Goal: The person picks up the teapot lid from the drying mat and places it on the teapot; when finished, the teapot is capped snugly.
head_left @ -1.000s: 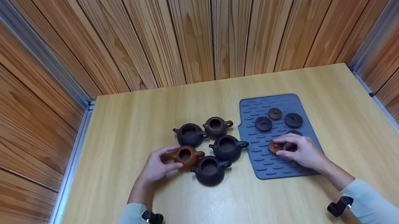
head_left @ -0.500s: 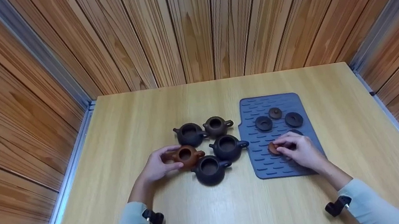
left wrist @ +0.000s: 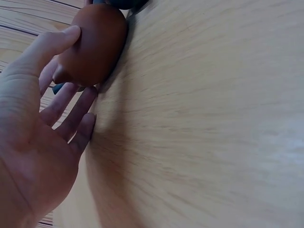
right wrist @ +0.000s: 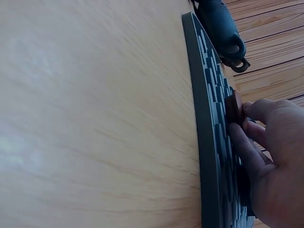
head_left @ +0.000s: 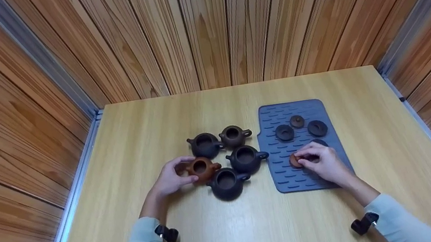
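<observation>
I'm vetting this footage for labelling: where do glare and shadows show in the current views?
Head: pale glare on the light-brown wooden tabletop, lower centre, and shadow beside the bare left hand; left wrist: a broad shadow beside that hand, pale glare at the right edge; right wrist: pale glare toward the left.

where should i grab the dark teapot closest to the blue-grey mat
Probably pinch the handle of that dark teapot, coming from the right: it juts out toward the blue-grey mat, while the spout points left toward the orange-brown teapot.
</observation>
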A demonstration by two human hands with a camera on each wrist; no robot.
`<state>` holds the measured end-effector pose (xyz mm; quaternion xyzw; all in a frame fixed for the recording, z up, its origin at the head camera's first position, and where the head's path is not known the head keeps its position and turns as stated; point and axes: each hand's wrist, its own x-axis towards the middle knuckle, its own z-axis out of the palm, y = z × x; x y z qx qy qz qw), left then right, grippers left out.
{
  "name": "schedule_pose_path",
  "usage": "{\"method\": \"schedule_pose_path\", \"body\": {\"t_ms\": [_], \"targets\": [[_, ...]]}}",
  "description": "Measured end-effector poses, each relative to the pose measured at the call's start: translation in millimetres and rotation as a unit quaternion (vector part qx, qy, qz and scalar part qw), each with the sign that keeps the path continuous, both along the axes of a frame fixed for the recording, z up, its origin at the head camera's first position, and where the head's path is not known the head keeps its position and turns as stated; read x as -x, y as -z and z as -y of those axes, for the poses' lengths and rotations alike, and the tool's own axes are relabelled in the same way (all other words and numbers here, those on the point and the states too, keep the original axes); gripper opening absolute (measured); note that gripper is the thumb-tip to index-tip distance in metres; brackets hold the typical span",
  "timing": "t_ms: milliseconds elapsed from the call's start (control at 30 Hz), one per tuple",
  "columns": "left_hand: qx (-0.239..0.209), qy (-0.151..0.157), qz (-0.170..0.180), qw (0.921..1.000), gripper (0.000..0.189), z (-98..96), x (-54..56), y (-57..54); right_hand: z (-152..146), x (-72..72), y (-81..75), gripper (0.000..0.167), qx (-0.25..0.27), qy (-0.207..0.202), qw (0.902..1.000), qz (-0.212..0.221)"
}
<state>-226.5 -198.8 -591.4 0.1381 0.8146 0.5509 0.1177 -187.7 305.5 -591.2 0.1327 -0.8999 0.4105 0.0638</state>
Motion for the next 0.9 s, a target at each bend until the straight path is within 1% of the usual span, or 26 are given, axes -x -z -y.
{"method": "schedule_pose_path", "body": {"t_ms": [167,367,633,833,900], "targets": [[-0.016,0.003,-0.003,0.9999,0.059,-1.6,-0.8,1.2,0.7,-0.4,-0.4,0.024,0.01,0.005,0.9999,-0.002],[-0.034,0.001,0.003,0.9994,0.058,-2.0,-1.2,-0.1,1.4,-1.5,-3.7,0.021,0.016,0.0,0.9997,0.02],[-0.026,-0.007,0.002,0.9996,0.057,-3.2,-0.2,1.2,2.0,0.5,-6.3,0.023,0.022,0.002,0.9997,0.008],[-0.021,-0.006,0.013,0.9997,0.057,-3.5,1.7,3.1,4.9,1.2,-8.8,0.022,0.037,0.008,0.9993,0.003],[-0.018,-0.002,0.011,0.9998,0.056,-3.2,2.3,3.4,7.2,2.0,-10.9,0.021,0.042,0.008,0.9991,0.002]]}}
